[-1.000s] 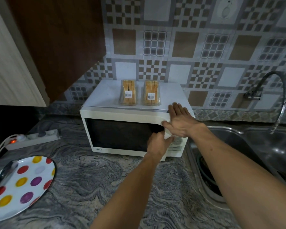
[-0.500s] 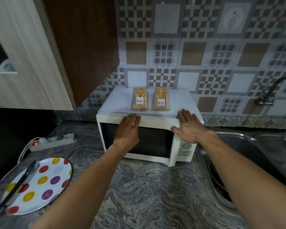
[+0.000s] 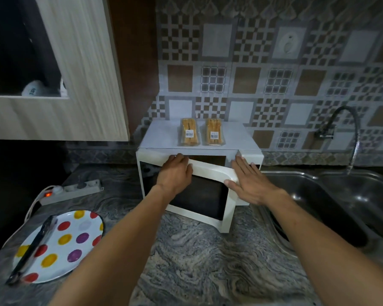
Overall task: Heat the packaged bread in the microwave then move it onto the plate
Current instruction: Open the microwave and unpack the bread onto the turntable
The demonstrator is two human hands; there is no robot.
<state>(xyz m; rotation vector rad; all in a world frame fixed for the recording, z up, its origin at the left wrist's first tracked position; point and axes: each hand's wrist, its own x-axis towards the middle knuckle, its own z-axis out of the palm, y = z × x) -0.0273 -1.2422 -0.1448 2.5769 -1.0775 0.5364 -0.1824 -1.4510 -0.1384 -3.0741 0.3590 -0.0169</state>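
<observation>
Two clear packets of bread lie side by side on top of the white microwave (image 3: 161, 138), the left packet (image 3: 188, 132) and the right packet (image 3: 214, 132). The microwave door (image 3: 208, 171) stands partly swung out, hinged at the left. My left hand (image 3: 175, 173) curls over the door's top edge. My right hand (image 3: 248, 182) lies flat against the door's upper right corner, fingers reaching to the control panel. The polka-dot plate (image 3: 84, 226) sits at the lower left of the counter.
Dark tongs (image 3: 34, 246) lie across the plate. A power strip (image 3: 75, 191) with a lit red switch is left of the microwave. A steel sink (image 3: 352, 195) and faucet (image 3: 349, 129) are to the right. An open cabinet door (image 3: 80, 74) hangs at the upper left.
The microwave door has swung from nearly shut to partly open. My left hand went from the door's right edge to its top edge. My right hand slid down onto the door's corner.
</observation>
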